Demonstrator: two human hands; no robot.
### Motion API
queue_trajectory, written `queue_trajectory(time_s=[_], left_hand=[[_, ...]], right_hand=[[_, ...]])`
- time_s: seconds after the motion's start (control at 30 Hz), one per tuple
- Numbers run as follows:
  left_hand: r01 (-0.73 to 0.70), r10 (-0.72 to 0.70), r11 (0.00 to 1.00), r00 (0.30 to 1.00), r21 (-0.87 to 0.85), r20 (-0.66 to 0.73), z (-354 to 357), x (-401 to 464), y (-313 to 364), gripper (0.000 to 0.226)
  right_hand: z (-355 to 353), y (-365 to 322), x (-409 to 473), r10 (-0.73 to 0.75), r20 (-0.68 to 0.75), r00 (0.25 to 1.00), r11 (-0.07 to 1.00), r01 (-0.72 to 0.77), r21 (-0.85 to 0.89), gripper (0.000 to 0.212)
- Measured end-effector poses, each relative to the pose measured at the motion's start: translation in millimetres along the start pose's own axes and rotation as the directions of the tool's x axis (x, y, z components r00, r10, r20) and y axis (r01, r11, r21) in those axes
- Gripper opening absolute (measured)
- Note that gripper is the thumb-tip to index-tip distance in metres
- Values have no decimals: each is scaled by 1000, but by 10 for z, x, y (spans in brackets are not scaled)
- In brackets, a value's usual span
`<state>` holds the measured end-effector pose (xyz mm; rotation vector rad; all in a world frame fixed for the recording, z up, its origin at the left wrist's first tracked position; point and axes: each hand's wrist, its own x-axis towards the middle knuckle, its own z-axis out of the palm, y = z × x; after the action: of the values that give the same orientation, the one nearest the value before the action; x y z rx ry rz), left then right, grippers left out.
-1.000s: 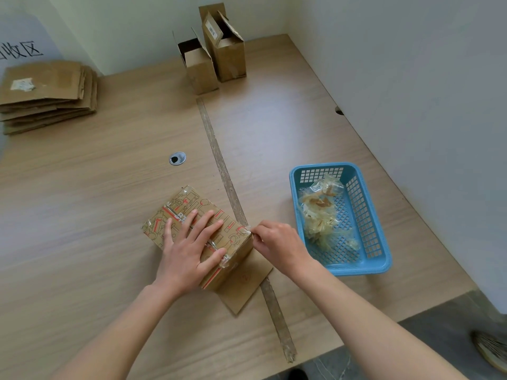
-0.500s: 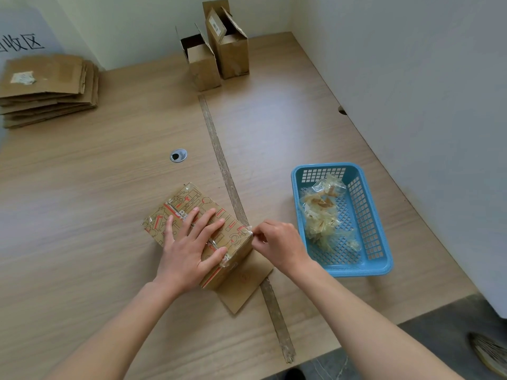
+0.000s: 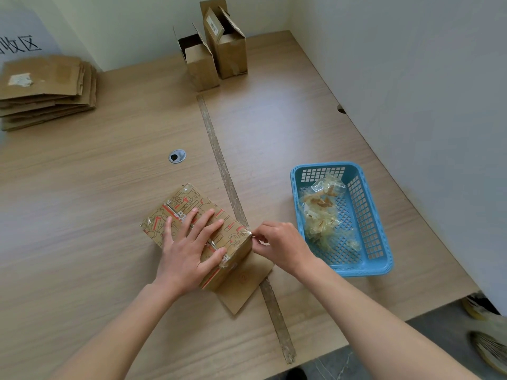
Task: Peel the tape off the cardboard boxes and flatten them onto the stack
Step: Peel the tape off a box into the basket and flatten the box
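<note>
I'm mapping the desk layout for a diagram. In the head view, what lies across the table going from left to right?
Stack of flattened cardboard → left hand pressing on the printed box → right hand pinching tape at the box's corner → blue basket holding peeled tape.

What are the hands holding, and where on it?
The right hand pinches the clear tape at the printed box's right top corner. The left hand lies flat on the box top, pressing, not gripping.
</note>
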<state>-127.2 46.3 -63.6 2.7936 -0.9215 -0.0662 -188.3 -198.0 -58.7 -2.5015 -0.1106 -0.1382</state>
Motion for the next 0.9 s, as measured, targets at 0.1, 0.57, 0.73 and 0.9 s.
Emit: queue_trajectory(time_s=[0.1,0.57,0.73,0.9], left_hand=[[6,-6,1000,1000,-2,-1,2,8,-9,61],[2,-2,1000,1000,-2,-13,22,13,-31,60],[6,-6,1000,1000,6,-8,24,16,-18,60],[8,-8,1000,1000,-4,-2,-4,25,-10,61]], right_hand=[[32,-24,-13,13,-26,1000,1000,-13,6,20],[25,-28,-27,-13,-55,998,1000,13,14,17],[71,-57,-37,24,-123,992,1000,-26,-17,15],[80,-96,-36,45,-134,990,996,-55,-75,13]])
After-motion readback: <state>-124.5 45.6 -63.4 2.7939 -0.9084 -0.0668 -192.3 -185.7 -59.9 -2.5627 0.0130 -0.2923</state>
